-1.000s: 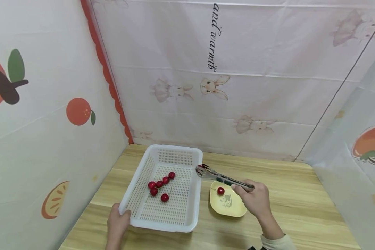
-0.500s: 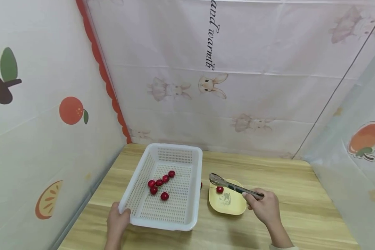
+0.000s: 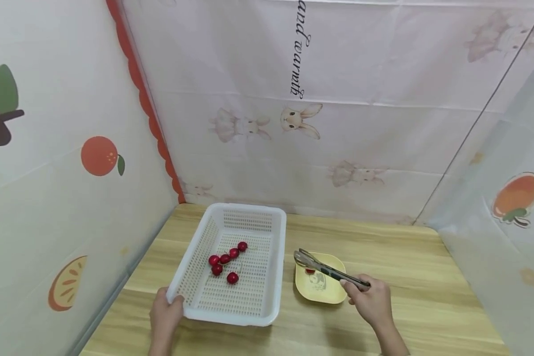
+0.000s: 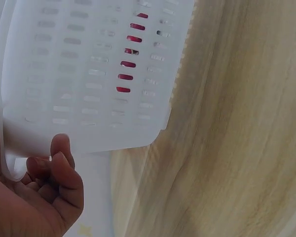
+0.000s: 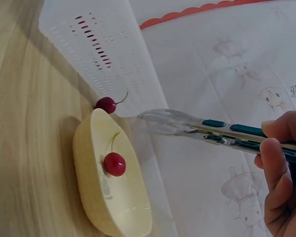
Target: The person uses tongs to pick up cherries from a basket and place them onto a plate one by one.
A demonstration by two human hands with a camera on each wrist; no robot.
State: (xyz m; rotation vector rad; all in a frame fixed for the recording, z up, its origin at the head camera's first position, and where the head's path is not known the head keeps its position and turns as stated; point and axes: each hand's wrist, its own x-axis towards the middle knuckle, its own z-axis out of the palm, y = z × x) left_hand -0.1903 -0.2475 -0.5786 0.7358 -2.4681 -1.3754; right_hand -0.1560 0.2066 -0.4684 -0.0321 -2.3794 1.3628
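My left hand (image 3: 165, 314) grips the near left corner of a white plastic basket (image 3: 278, 277), thumb over the rim and fingers curled beneath it. Several red cherries (image 3: 232, 278) lie in the basket. With my right hand (image 3: 375, 300) I hold metal tongs (image 3: 331, 272) with dark green grips, above a pale yellow dish (image 3: 322, 295). Nothing shows between the tongs' ends. One cherry (image 5: 114, 164) with a stem sits in the dish, partly covered by the tongs in the head view. Another cherry (image 5: 106, 104) lies on the table between dish and basket, seen only in the right wrist view.
The wood-grain table (image 3: 409, 277) carries the basket, with the dish just to its right. Printed cloth walls (image 3: 258, 74) enclose the back and both sides. The basket's far end stands near the back wall.
The tongs have let go of a cherry at the basket's right rim, and it dropped to the table outside. My right hand drew back rightward, bringing the tongs over the dish.
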